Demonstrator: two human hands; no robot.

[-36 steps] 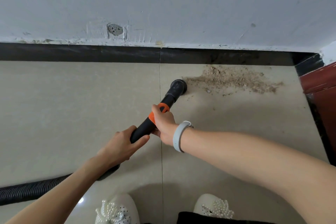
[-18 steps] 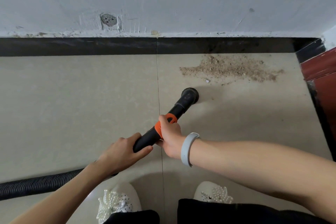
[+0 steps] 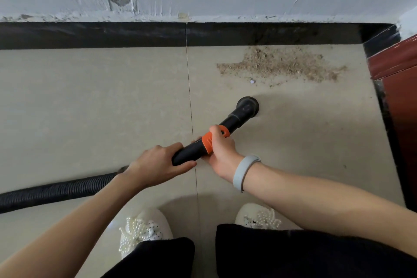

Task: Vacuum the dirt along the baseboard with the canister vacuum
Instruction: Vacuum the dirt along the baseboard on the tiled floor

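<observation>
Dirt is lying in a sandy patch on the floor at about one o'clock, touching the black baseboard near the corner. The nozzle is sitting just short of the patch, toward six o'clock of it and apart from the grit. The left hand is wrapping its fingers around the black wand where the ribbed hose is joining it; the right hand is gripping the orange collar, thumb on top.

To do this well, I judge the mouth should be travelling low and flat toward twelve o'clock, entering the near edge of the patch, then sweeping slowly along the baseboard toward the corner, with the left hand feeding hose slack so it is not dragging. A small pale fragment may be needing a direct pass.

No brand, label or writing is showing legibly anywhere.
</observation>
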